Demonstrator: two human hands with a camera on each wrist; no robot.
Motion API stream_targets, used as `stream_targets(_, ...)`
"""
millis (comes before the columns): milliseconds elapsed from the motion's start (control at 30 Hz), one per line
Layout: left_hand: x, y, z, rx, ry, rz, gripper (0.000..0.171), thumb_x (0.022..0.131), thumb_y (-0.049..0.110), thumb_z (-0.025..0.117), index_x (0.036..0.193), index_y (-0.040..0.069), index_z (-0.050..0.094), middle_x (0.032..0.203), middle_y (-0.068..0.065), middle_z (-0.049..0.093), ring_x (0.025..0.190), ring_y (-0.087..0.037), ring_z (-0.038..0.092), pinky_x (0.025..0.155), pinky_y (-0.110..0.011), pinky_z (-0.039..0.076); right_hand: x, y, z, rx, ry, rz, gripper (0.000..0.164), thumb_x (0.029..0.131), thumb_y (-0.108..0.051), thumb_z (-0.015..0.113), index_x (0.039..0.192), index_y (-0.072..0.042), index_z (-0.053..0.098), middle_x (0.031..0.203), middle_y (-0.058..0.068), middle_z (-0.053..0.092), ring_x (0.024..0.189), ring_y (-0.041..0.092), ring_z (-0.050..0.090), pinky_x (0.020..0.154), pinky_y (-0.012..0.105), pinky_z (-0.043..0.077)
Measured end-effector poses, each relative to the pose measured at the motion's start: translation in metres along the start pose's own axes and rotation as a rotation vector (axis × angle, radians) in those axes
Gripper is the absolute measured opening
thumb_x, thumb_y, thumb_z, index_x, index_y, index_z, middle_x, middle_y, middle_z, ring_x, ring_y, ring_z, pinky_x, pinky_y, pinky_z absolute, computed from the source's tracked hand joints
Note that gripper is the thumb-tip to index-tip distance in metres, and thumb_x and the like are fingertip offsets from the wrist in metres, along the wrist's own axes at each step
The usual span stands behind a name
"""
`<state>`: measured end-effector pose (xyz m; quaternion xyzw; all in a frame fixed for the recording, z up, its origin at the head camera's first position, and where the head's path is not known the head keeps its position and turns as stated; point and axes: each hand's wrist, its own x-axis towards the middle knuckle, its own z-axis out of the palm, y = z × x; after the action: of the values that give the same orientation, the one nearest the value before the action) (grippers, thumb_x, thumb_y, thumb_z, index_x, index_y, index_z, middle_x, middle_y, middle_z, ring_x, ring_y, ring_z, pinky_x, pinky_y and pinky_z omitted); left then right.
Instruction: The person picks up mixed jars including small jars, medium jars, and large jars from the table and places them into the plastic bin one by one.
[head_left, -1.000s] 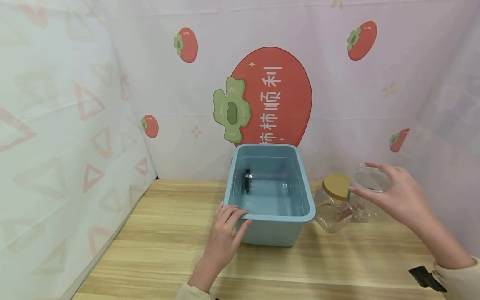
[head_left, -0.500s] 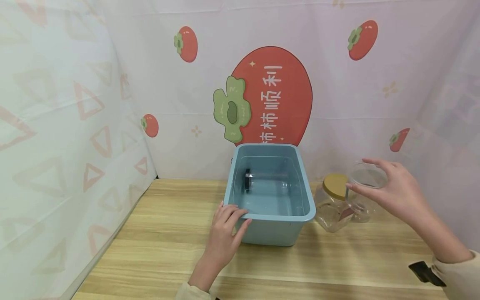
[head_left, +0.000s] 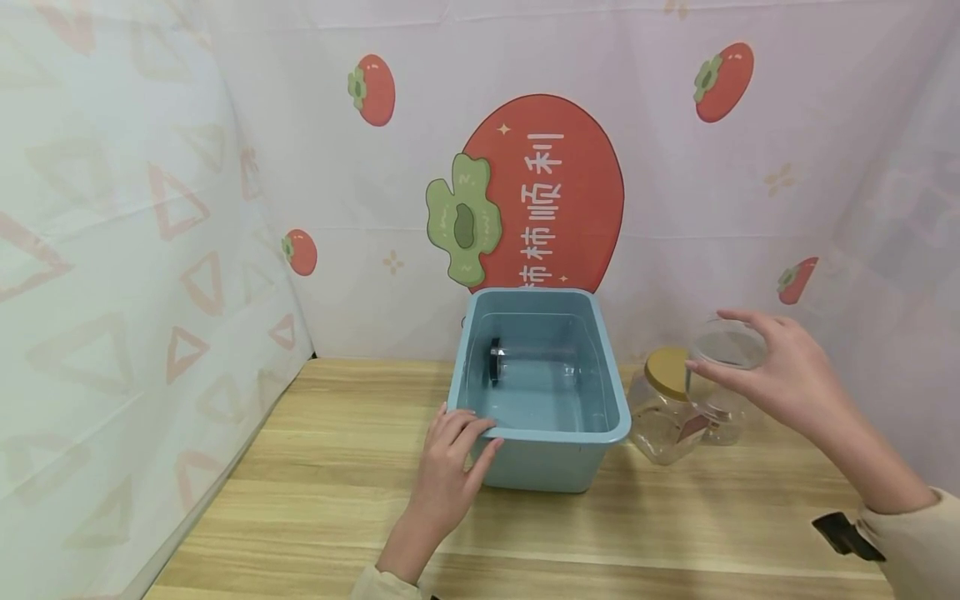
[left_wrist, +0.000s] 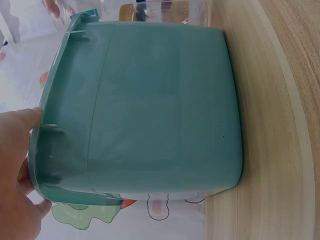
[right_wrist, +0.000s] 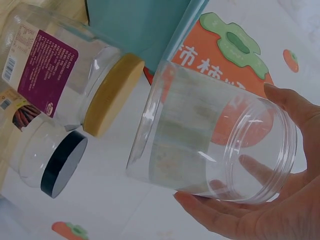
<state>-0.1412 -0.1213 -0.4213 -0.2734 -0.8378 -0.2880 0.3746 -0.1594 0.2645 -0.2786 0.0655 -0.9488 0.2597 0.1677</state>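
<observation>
My left hand (head_left: 447, 467) grips the front left corner of a blue plastic bin (head_left: 555, 436), its fingers over the rim. On the bin's floor a clear jar with a black lid (head_left: 496, 361) lies on its side. My right hand (head_left: 795, 379) holds a lidless clear plastic jar (right_wrist: 192, 135) around its threaded mouth, thumb on one side and fingers on the other. The jar hangs above the table, mouth up, right of the bin. Below it stands a clear jar with a gold lid (head_left: 670, 372), partly overlapped by the held jar in the head view.
In the right wrist view, a smaller clear jar with a black lid (right_wrist: 64, 164) stands beside the gold-lidded one. The wooden table (head_left: 337, 500) ends at a cloth backdrop (head_left: 360, 183) printed with persimmons. Another cloth (head_left: 112, 275) hangs along the left side.
My right hand has moved a little left and up with the lidless jar, nearer to the bin. The left hand and the bin have stayed in place.
</observation>
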Motion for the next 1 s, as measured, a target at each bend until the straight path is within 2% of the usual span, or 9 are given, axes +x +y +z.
stream_targets(667, -0.001, 0.0, 0.0, -0.003, -0.005, -0.005, 0.021, 0.091, 0.015, 0.083, 0.11, 0.008, 0.075, 0.102, -0.004, 0.069, 0.11, -0.025, 0.065, 0.112, -0.068, 0.044, 0.01, -0.012, 0.002, 0.01, -0.009, -0.017, 0.08, 0.088, -0.042, 0.086, 0.149, -0.001, 0.053, 0.147, 0.039, 0.048, 0.136, 0.06, 0.039, 0.098, 0.077, 0.039)
stream_targets(1000, 0.0, 0.0, 0.001, 0.007, -0.002, 0.0, 0.023, 0.088, 0.012, 0.086, 0.108, 0.006, 0.076, 0.102, -0.003, 0.068, 0.11, -0.024, 0.065, 0.112, -0.067, 0.044, 0.015, -0.023, 0.003, 0.025, -0.019, -0.024, 0.08, 0.089, -0.041, 0.086, 0.149, 0.001, 0.052, 0.147, 0.037, 0.049, 0.137, 0.058, 0.039, 0.1, 0.077, 0.04)
